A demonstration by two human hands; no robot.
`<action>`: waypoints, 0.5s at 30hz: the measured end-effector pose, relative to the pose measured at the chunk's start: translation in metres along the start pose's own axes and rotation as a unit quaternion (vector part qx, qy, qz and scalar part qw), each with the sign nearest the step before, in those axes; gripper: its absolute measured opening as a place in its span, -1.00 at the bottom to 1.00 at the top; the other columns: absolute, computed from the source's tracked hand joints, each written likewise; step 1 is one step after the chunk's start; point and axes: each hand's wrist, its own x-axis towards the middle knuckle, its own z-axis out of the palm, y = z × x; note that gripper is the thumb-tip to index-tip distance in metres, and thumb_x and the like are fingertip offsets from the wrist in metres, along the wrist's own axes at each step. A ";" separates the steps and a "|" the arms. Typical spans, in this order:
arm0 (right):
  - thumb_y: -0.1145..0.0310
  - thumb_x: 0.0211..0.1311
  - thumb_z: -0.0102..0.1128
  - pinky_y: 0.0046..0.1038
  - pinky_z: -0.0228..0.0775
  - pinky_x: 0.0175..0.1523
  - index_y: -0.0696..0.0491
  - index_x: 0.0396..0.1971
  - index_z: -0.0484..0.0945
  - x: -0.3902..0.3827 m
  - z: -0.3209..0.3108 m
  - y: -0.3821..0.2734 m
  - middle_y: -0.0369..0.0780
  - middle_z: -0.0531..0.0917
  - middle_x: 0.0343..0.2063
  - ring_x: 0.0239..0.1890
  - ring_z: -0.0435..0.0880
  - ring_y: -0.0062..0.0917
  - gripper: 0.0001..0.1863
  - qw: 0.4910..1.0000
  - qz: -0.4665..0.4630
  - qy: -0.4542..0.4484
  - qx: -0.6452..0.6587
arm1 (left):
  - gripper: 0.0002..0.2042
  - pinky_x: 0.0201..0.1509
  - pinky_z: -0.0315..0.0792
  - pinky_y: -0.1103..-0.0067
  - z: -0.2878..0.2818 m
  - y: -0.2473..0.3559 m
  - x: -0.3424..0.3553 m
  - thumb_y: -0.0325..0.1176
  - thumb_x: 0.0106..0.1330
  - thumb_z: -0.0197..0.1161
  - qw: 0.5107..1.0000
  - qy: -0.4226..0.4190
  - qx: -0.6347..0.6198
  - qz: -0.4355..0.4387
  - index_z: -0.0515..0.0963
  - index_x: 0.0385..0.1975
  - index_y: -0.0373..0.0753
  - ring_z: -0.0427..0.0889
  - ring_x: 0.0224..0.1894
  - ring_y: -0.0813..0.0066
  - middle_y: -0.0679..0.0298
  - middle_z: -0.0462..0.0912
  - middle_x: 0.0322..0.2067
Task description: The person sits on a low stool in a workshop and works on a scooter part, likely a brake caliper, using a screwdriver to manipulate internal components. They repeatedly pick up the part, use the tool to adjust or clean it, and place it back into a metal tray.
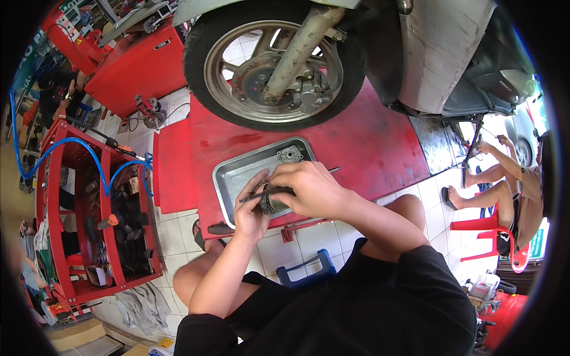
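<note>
We see a scooter (439, 53) at the far side, biggest item, its front wheel (199, 77) over or on the red table (380, 151). Open shelf cart (56, 237), red, well apart on the left, floor tiles between. Table's bare surface runs wide to the right of the tray, up to the grey plate (438, 145) at its right edge; a narrower bare strip lies left. Metal tray (234, 175) sits close to the table's near edge, far rim near the tyre, so we get little room that way. Blue stool (309, 270) on the floor, just off the near edge.

We have both hands above the tray's near half. Right hand (312, 187): fingers pinching a slim dark tool (261, 194). Left hand (252, 207): fingers curled around a rounded metal part (273, 203), palm partly under it. That part is between both hands, tool across it; exact contact hidden. Smaller round metal piece (290, 154) lies in the tray's far right corner, bare tray bottom left of it.
</note>
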 end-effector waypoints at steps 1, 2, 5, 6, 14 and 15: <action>0.39 -0.03 0.39 -0.17 0.53 -0.20 0.08 -0.31 0.72 0.001 -0.001 0.003 -0.18 0.69 -0.34 -0.26 0.68 -0.16 -0.78 1.000 0.018 -0.007 -0.017 | -0.46 0.30 0.36 0.40 -0.003 -0.003 0.002 -0.46 0.32 0.10 1.000 -0.003 -0.013 -0.005 0.29 0.31 -0.49 0.49 0.19 0.27 0.05 0.48 0.11; 0.39 -0.03 0.39 -0.17 0.52 -0.20 0.08 -0.33 0.71 0.000 -0.002 0.006 -0.17 0.69 -0.35 -0.26 0.68 -0.16 -0.79 0.999 0.024 -0.011 -0.019 | -0.45 0.30 0.36 0.40 -0.005 -0.005 0.004 -0.47 0.30 0.10 1.000 -0.006 -0.025 -0.011 0.29 0.31 -0.49 0.50 0.18 0.27 0.06 0.48 0.11; 0.39 -0.03 0.39 -0.15 0.51 -0.21 0.10 -0.37 0.70 -0.003 -0.005 0.013 -0.17 0.68 -0.38 -0.26 0.68 -0.16 -0.81 0.999 0.033 -0.017 -0.024 | -0.42 0.29 0.37 0.41 0.001 -0.005 0.005 -0.48 0.26 0.10 0.999 -0.011 -0.025 -0.023 0.27 0.33 -0.48 0.50 0.16 0.27 0.08 0.48 0.10; 0.39 -0.03 0.40 -0.15 0.51 -0.22 0.10 -0.39 0.69 -0.003 -0.004 0.014 -0.17 0.68 -0.39 -0.27 0.68 -0.16 -0.82 0.999 0.029 -0.015 -0.024 | -0.41 0.29 0.37 0.42 0.003 -0.005 0.004 -0.48 0.26 0.10 0.999 -0.013 -0.023 -0.023 0.26 0.33 -0.47 0.51 0.16 0.27 0.07 0.48 0.11; 0.38 -0.03 0.41 -0.18 0.48 -0.25 0.09 -0.42 0.69 -0.011 -0.001 0.014 -0.21 0.70 -0.39 -0.29 0.67 -0.17 -0.85 0.998 0.043 -0.046 0.007 | -0.40 0.30 0.37 0.41 0.010 -0.006 -0.004 -0.47 0.27 0.09 0.999 -0.017 0.026 -0.019 0.22 0.35 -0.49 0.53 0.16 0.25 0.03 0.47 0.15; 0.38 -0.02 0.41 -0.21 0.48 -0.26 0.08 -0.39 0.70 -0.012 -0.001 0.014 -0.22 0.70 -0.38 -0.30 0.68 -0.19 -0.84 0.998 0.042 -0.050 0.011 | -0.40 0.30 0.36 0.41 0.010 -0.005 -0.005 -0.47 0.27 0.09 0.999 -0.025 0.024 -0.021 0.22 0.35 -0.49 0.52 0.17 0.25 0.02 0.47 0.15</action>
